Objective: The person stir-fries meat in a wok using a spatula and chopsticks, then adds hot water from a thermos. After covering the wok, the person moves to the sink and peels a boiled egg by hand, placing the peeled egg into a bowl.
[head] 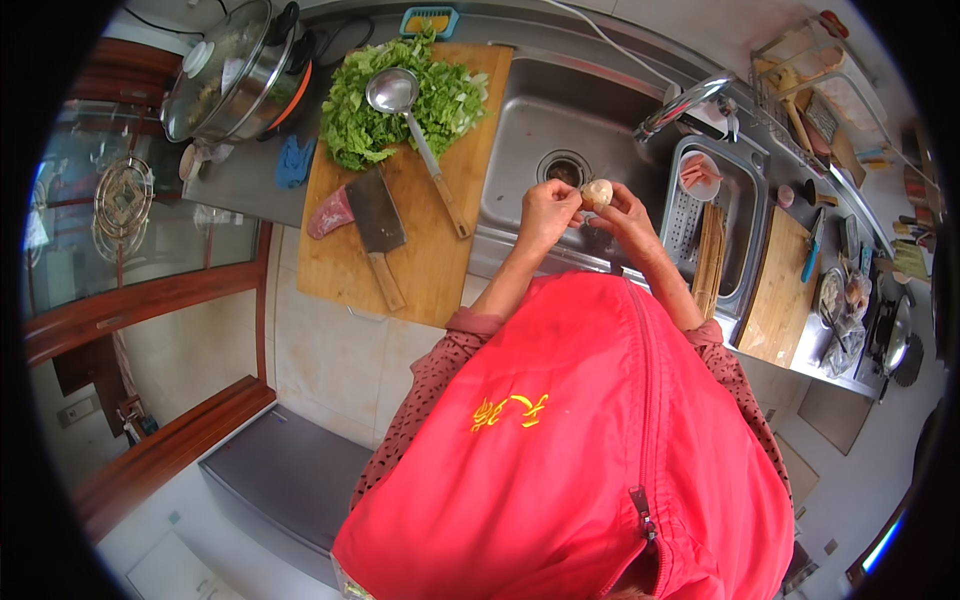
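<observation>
Over the steel sink basin (517,165), near its drain (562,169), both hands meet at a small round food item (597,193). It is pale with brownish patches; I cannot tell exactly what it is. My right hand (627,215) grips it from the right with thumb and fingers. From the other side, my left hand (550,215) has its fingertips pinched together against the item's edge. Whether a bit of peel or skin is between those fingertips is hidden.
Left of the sink, a wooden cutting board (442,277) bears chopped leafy greens (352,112), a ladle (392,91), a cleaver (379,217) and raw meat (331,214). A drainer basket (679,232) at right holds a bowl (699,189). The faucet (686,103) overhangs the sink.
</observation>
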{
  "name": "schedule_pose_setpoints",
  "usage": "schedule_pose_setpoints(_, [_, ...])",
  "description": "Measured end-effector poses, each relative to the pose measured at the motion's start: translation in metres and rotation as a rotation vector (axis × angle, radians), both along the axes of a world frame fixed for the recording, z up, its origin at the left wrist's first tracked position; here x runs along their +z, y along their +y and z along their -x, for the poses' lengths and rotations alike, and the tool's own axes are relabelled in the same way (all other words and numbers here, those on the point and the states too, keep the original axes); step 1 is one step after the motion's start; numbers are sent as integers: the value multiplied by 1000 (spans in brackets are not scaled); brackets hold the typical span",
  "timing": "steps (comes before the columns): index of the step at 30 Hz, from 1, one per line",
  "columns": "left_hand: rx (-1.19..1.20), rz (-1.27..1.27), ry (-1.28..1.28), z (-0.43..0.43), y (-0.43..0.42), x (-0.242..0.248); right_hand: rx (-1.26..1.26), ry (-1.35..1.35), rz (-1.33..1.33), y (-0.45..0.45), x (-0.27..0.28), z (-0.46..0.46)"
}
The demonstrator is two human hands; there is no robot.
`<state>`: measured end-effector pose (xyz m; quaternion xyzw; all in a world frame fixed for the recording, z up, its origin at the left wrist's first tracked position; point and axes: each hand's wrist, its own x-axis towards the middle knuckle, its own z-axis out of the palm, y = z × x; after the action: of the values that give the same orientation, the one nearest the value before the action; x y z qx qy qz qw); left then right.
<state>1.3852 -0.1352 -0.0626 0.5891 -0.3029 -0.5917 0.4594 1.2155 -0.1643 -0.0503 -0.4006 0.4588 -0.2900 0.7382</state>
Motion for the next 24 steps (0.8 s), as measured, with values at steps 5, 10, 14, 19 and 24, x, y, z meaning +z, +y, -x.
schedule_pose_setpoints(5, [140,-57,212,-1,2,5,-57,-93,-13,0,-2,-1])
schedule_pose_setpoints(10, [77,-9,163,7,3,5,-98,35,156,0,-13,-3])
schedule_pose_setpoints(14, [61,-41,135,6,2,0,-101,70,253,0,-23,-3])
schedule_pose_setpoints(19, [103,-44,202,7,3,-3,-93,144,336,0,-28,-2])
schedule_pose_setpoints(24, [77,-58,228,6,5,-2,-101,248,398,1,-23,-6])
